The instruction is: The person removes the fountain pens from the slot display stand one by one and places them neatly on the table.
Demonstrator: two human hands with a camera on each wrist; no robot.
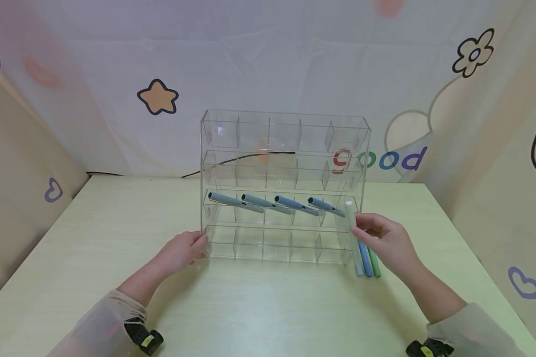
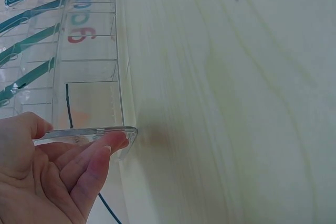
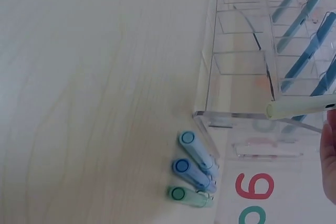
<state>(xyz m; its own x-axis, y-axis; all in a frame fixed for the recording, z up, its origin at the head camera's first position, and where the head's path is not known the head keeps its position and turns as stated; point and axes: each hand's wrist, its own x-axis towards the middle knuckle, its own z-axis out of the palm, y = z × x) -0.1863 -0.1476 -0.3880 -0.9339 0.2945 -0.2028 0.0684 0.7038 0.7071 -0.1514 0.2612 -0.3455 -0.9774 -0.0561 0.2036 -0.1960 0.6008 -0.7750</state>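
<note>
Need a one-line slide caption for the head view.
Left hand grips the rack while right hand holds a pale pen at the rack's right end, near four shelved pens.

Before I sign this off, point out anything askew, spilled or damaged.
Nothing stands out. The four pens in the rack slant the same way, the right hand holds a pale pen, and three loose pens lie together on the table. No spill or damage shows.

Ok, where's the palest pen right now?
In the head view, the palest pen is pinched in the right hand at the right end of the clear rack, just right of the four racked pens.
</note>
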